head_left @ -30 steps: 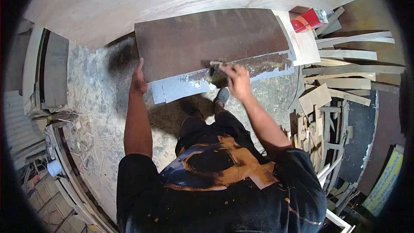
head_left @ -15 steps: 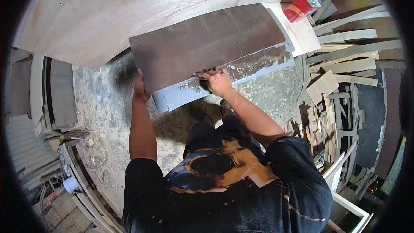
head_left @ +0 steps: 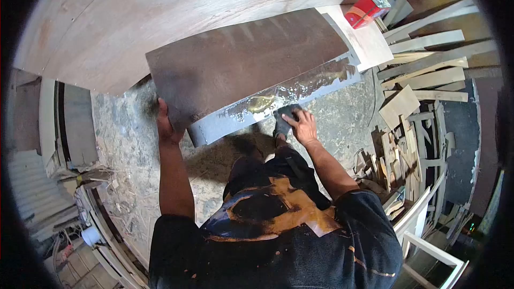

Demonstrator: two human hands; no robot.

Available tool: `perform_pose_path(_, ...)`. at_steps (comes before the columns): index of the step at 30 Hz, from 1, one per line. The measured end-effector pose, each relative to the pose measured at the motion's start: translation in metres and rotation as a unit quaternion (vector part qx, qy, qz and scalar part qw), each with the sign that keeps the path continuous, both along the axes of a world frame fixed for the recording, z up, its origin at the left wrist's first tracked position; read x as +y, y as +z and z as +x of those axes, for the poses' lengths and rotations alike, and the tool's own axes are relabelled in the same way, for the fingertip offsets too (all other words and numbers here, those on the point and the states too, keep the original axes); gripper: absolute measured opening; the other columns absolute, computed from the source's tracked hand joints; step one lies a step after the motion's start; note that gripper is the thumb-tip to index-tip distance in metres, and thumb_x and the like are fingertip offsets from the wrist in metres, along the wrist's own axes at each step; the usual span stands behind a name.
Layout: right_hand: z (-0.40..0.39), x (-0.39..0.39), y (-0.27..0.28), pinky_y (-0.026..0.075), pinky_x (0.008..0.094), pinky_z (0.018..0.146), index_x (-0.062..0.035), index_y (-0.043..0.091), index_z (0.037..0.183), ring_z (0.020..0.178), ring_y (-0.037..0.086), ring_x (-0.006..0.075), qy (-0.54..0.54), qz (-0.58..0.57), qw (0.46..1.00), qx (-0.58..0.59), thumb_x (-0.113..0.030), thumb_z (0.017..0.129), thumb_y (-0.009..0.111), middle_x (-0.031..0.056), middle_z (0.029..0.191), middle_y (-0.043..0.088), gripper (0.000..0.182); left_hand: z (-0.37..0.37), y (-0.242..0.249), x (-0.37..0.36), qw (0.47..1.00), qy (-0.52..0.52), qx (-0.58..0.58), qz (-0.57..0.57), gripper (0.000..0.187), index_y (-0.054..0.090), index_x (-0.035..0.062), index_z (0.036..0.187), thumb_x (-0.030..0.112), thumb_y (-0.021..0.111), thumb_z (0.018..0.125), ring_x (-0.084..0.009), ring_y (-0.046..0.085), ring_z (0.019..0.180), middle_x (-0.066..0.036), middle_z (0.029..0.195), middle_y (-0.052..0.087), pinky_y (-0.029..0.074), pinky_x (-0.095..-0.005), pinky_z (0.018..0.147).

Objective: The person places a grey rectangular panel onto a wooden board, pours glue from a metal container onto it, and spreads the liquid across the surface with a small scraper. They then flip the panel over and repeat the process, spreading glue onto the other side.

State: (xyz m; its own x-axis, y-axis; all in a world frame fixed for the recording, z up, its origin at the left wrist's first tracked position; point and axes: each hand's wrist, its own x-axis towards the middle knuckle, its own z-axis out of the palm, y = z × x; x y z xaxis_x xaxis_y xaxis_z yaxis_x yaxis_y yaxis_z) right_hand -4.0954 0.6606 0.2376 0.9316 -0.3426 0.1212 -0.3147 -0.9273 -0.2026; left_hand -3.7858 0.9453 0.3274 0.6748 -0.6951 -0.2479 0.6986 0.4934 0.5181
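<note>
A large brown sheet [head_left: 241,56] is spread out before me, over a light grey strip [head_left: 214,129] along its near side. Wet, shiny glue-like liquid [head_left: 270,100] covers part of that strip, with a yellowish patch in it. My left hand [head_left: 166,122] grips the left edge of the sheet, thumb and fingers partly hidden. At the strip's near edge, my right hand [head_left: 304,127] is closed on a small dark flat pad [head_left: 289,111], whose exact kind I cannot make out.
Behind the sheet a big curved plywood panel [head_left: 176,0] rises. A red can [head_left: 368,9] stands on a pale board [head_left: 369,48] at the upper right. Wood offcuts [head_left: 428,69] pile up on the right. A white frame [head_left: 433,249] is at lower right. Wood scraps litter the concrete floor [head_left: 120,144].
My right hand has moved right and toward me with the dark pad, from the wet strip to its near edge. The sheet's left end has shifted slightly left, my left hand with it.
</note>
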Motion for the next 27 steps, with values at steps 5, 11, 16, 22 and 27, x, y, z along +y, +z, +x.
perform_pose_path(5,-0.058,0.010,0.006,0.036,0.0406,0.091,-0.0346,0.061,0.113,0.107,0.047,0.0266,-0.049,0.034,0.997,0.044,-0.022,0.069,0.069,0.0053,0.115,0.052,0.046,-0.019,0.016,-0.006,0.999,0.010,-0.012,-0.035,0.057,0.031,0.0039,0.136,0.044,0.037,0.094,-0.0322,0.042,0.121,-0.016,0.133,0.042,0.034,-0.0485,0.101)
perform_pose_path(11,-0.064,-0.032,-0.055,0.042,0.0367,0.077,-0.0122,0.062,0.104,0.087,0.056,0.0241,-0.388,0.611,0.648,-0.240,-0.019,0.081,0.062,0.0041,0.095,0.059,0.024,-0.066,0.091,-0.030,0.995,0.039,-0.090,0.020,0.053,0.030,0.0048,0.136,0.040,0.032,0.096,-0.0311,0.041,0.122,-0.016,0.136,0.039,0.033,-0.0478,0.102)
perform_pose_path(16,-0.020,-0.061,0.007,0.040,0.0500,0.087,-0.0105,0.046,0.120,0.106,0.049,0.0282,-0.240,0.835,0.325,-0.373,-0.035,0.085,0.058,0.0067,0.121,0.050,0.044,-0.103,0.141,-0.026,0.995,0.036,-0.088,-0.024,0.052,0.035,0.0046,0.134,0.041,0.034,0.096,-0.0293,0.040,0.122,-0.014,0.134,0.041,0.031,-0.0456,0.102)
perform_pose_path(22,0.015,-0.061,0.033,0.037,0.0580,0.095,-0.0100,0.032,0.135,0.123,0.039,0.0371,0.056,0.875,0.180,-0.446,-0.051,0.086,0.048,0.0111,0.139,0.035,0.066,-0.162,0.224,-0.002,0.984,0.087,-0.150,0.034,0.043,0.048,0.0055,0.126,0.035,0.043,0.094,-0.0269,0.044,0.119,-0.011,0.131,0.047,0.033,-0.0438,0.101)
perform_pose_path(27,0.022,-0.049,0.063,0.033,0.0622,0.096,-0.0113,0.033,0.134,0.125,0.037,0.0366,-0.017,0.869,0.203,-0.450,-0.056,0.083,0.051,0.0102,0.134,0.040,0.070,-0.187,0.256,0.025,0.962,0.045,-0.265,0.057,0.054,0.034,0.0078,0.137,0.038,0.043,0.093,-0.0304,0.036,0.127,-0.010,0.140,0.036,0.026,-0.0451,0.107)
